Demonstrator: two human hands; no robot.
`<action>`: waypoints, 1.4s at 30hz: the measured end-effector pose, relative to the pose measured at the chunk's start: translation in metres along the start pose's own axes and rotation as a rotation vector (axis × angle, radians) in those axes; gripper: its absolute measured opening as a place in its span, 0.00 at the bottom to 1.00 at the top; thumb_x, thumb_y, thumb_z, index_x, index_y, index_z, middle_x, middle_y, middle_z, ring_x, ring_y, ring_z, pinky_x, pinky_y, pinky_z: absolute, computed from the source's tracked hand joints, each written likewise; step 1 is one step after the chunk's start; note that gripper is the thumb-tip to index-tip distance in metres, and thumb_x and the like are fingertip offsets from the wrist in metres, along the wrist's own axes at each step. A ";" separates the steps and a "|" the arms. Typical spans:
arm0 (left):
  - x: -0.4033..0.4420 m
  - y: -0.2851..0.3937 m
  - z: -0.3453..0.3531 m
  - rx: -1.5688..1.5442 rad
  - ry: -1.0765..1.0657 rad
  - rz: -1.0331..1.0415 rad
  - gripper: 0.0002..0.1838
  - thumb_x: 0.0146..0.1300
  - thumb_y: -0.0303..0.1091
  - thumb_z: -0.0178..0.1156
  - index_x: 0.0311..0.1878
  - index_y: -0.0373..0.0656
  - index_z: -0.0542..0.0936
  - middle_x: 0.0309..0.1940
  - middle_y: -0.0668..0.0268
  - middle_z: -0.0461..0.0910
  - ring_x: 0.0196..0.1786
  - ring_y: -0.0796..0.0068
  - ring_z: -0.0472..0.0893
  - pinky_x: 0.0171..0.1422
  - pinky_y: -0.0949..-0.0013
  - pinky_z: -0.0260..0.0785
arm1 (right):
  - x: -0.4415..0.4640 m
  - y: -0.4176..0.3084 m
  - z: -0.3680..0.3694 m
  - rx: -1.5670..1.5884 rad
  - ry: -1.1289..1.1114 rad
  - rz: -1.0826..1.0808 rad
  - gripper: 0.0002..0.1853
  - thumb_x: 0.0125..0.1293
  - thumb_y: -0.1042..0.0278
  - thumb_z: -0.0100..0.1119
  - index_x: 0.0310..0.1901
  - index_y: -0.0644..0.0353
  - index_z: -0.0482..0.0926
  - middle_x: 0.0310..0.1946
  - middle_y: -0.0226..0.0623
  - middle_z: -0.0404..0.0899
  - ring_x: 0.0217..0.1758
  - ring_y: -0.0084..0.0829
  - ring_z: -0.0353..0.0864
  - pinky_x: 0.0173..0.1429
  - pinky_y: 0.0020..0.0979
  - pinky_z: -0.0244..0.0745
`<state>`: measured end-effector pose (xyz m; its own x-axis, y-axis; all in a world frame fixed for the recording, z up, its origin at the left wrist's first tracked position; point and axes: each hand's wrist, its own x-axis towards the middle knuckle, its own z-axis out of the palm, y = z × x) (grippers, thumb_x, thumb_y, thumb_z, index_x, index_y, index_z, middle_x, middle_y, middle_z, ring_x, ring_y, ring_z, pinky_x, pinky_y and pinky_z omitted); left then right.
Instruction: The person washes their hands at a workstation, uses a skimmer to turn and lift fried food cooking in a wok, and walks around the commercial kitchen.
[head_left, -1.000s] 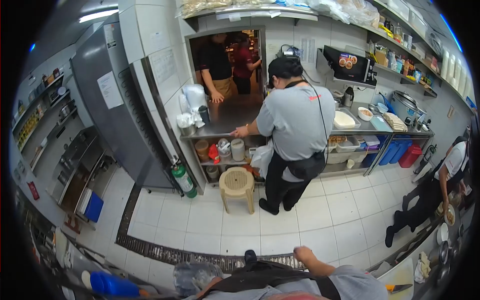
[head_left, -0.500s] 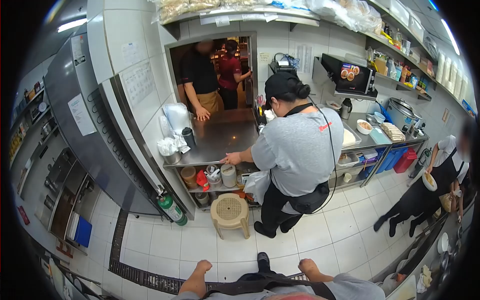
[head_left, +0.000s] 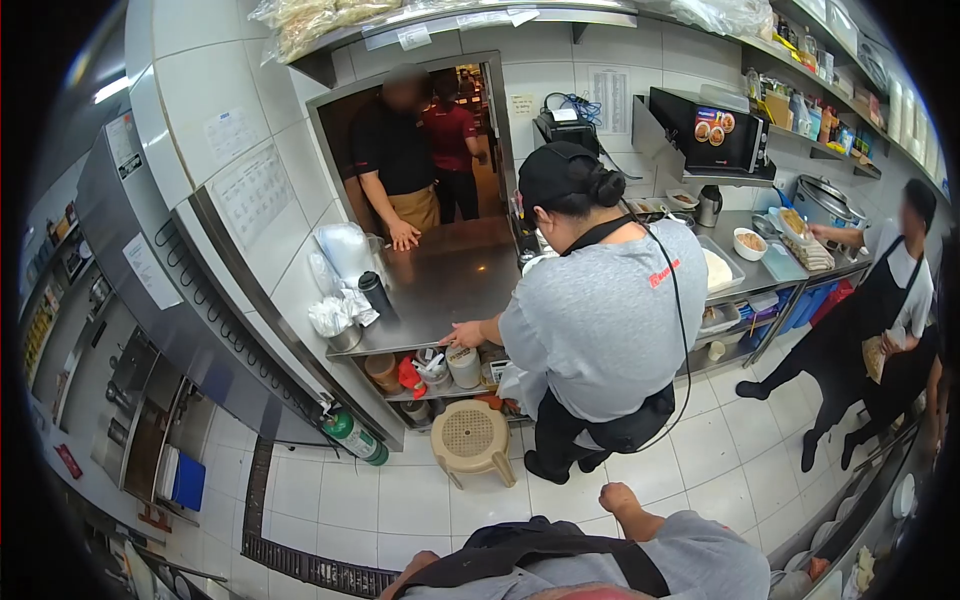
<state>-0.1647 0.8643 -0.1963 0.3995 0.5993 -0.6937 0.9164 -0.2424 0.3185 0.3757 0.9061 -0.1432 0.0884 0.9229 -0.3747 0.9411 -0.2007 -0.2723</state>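
Note:
My right hand [head_left: 619, 497] hangs in front of me over the tiled floor, its fingers curled in with no object visible. Low at my left side, my left hand [head_left: 424, 560] is partly hidden by my arm and apron; what shows of it looks curled, with nothing seen in it. Neither hand touches anything. A beige plastic stool [head_left: 470, 440] stands ahead of them, beside a person in a grey shirt and black cap [head_left: 610, 300]. That person's hand [head_left: 465, 334] rests at the edge of the steel counter [head_left: 440, 285].
A person in black [head_left: 395, 150] stands behind the pass-through window. On the right, a person in a black apron [head_left: 885, 310] reaches toward the side counter. A green cylinder [head_left: 355, 438] stands by the wall at left. A floor drain grate [head_left: 310, 562] crosses the tiles.
My view has moved forward and turned slightly. My left hand has drawn back toward my body. The aproned person on the right has extended an arm, bringing a food-filled dish to the side counter.

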 end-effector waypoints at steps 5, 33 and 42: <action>-0.017 0.016 -0.044 0.149 0.103 -0.094 0.10 0.44 0.42 0.59 0.27 0.47 0.78 0.31 0.61 0.79 0.41 0.58 0.78 0.44 0.57 0.72 | 0.013 0.006 -0.006 -0.047 -0.102 0.055 0.14 0.54 0.64 0.48 0.34 0.60 0.81 0.37 0.47 0.80 0.43 0.44 0.79 0.50 0.40 0.73; 0.055 0.054 -0.072 0.126 0.010 0.020 0.16 0.49 0.41 0.56 0.42 0.53 0.81 0.41 0.60 0.79 0.47 0.58 0.78 0.50 0.60 0.71 | -0.019 0.043 -0.016 0.036 -0.060 0.190 0.13 0.52 0.68 0.49 0.35 0.63 0.81 0.39 0.50 0.79 0.45 0.46 0.78 0.51 0.41 0.73; 0.057 0.037 -0.047 -0.025 -0.046 0.031 0.15 0.51 0.41 0.54 0.39 0.47 0.81 0.34 0.59 0.80 0.36 0.61 0.80 0.39 0.62 0.75 | -0.089 0.022 0.028 0.083 -0.036 0.298 0.14 0.52 0.67 0.48 0.35 0.62 0.81 0.39 0.50 0.79 0.45 0.46 0.78 0.51 0.41 0.73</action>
<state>-0.1096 0.9256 -0.1934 0.4286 0.5560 -0.7122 0.9031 -0.2410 0.3553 0.3798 0.8105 -0.1406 0.3431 0.8074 -0.4800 0.8457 -0.4879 -0.2162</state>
